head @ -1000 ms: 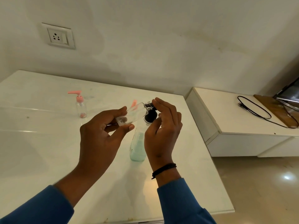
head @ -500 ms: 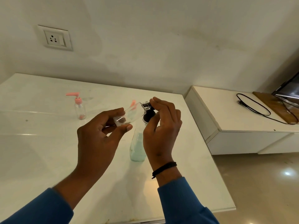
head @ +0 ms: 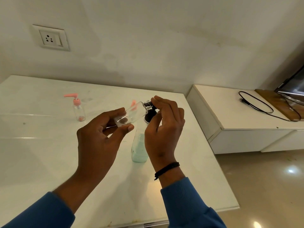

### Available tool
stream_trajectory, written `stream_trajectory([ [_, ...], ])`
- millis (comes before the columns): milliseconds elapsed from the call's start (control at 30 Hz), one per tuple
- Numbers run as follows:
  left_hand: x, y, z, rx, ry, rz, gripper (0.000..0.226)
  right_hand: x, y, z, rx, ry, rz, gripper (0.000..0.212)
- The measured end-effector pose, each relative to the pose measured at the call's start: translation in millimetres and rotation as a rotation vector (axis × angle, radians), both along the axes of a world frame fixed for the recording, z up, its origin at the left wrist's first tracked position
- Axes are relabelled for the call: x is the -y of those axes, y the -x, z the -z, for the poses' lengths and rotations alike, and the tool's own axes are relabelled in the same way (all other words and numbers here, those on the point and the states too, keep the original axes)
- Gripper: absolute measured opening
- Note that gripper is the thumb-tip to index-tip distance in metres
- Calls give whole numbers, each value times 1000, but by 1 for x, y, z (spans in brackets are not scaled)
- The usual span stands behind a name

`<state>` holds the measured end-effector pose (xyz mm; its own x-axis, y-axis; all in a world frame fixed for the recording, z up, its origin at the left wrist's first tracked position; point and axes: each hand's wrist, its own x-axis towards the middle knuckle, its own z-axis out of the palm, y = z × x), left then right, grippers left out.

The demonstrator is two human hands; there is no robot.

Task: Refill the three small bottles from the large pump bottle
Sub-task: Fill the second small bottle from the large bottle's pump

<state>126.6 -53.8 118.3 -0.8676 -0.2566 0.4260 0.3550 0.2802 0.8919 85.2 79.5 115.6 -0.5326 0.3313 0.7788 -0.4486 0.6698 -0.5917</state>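
Far left on the white table (head: pixel 41 145) stands a small bottle with a pink pump (head: pixel 78 107), well away from me. My left hand (head: pixel 98 139) pinches a small clear bottle (head: pixel 131 115) by its base, tilted, neck toward my right. My right hand (head: pixel 164 129) pinches at that neck. Just below, the large pump bottle (head: pixel 139 148) stands upright, holding pale green liquid.

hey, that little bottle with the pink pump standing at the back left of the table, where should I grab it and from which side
Probably round its clear body, from the right. The small pink-pump bottle stands upright and alone on the table; its spout juts out to the left, so gripping below the pump avoids pressing it.
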Motion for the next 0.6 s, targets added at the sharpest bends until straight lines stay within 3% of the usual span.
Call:
stream_trajectory([
  [600,1,0,0,0,-9,7,43,0,0,6,15,-1,1,36],
])
